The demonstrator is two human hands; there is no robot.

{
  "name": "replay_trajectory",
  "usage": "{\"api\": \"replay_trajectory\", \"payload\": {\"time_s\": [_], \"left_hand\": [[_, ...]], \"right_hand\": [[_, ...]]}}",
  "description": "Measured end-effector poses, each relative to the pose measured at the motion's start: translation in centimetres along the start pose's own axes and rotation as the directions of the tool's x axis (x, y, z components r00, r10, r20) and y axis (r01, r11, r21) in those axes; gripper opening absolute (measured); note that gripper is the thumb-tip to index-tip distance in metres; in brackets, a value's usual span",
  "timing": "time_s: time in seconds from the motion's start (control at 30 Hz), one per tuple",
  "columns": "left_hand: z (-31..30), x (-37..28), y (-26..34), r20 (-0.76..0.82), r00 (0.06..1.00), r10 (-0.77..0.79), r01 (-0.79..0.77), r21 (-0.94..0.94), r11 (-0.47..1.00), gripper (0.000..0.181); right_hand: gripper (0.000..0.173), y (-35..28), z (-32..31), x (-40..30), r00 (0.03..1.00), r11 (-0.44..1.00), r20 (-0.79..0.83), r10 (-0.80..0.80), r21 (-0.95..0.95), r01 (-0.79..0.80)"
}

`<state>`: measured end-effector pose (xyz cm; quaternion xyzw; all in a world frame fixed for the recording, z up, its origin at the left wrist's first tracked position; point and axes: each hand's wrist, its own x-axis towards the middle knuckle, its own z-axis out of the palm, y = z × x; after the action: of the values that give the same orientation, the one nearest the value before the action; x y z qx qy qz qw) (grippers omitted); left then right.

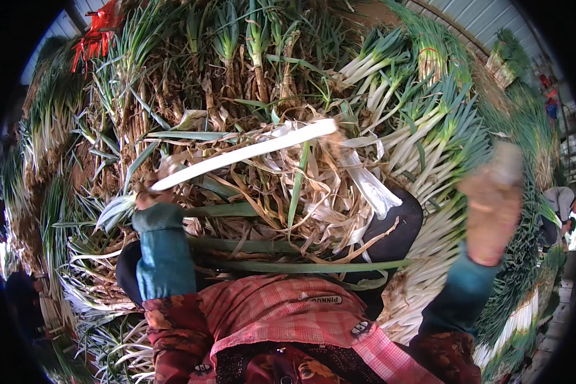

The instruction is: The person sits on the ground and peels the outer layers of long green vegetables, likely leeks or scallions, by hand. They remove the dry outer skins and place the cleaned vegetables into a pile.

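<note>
My left hand (154, 189) grips a large green onion (249, 150) near its leafy end. The white stalk slants up to the right, with its root end over the heap, and its cut or folded green leaves stick out left of my fist. Out to the right, my right hand (492, 206) is raised over a row of green onions (432, 192) and blurred by motion. A pale blur shows at its fingertips; I cannot tell whether it is something held. Peeled skins and dry leaves (317, 192) lie heaped before me, between my knees.
Unpeeled green onions with brown roots (230, 81) stand in rows ahead. Tied bundles (432, 60) stand at the upper right, more onions (120, 297) at the left. Red plastic strips (98, 33) hang at the upper left. A person (559, 206) bends at the far right.
</note>
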<state>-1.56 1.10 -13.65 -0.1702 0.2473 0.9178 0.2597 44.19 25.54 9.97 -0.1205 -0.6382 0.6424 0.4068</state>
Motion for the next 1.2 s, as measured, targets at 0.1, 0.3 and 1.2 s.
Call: {"api": "replay_trajectory", "payload": {"time_s": [0.1,0.3,1.2], "left_hand": [[4.4,-7.0,-4.8,0.587,0.762,-0.275,0.312,0.041,0.949,0.035],[10.0,-12.4,-8.3,0.167,0.867,-0.470,0.478,-0.012,0.878,0.052],[11.4,-6.0,-6.3,0.191,0.742,-0.642,-0.043,0.970,0.240,0.040]], "right_hand": [[0.040,3.2,8.0,2.4,0.932,0.031,0.358,-0.054,-0.932,0.360],[0.023,5.9,1.6,0.5,0.948,-0.500,0.274,0.164,-0.805,0.319],[0.047,19.8,-13.8,4.8,0.563,0.560,-0.613,0.554,-0.225,-0.797]]}}
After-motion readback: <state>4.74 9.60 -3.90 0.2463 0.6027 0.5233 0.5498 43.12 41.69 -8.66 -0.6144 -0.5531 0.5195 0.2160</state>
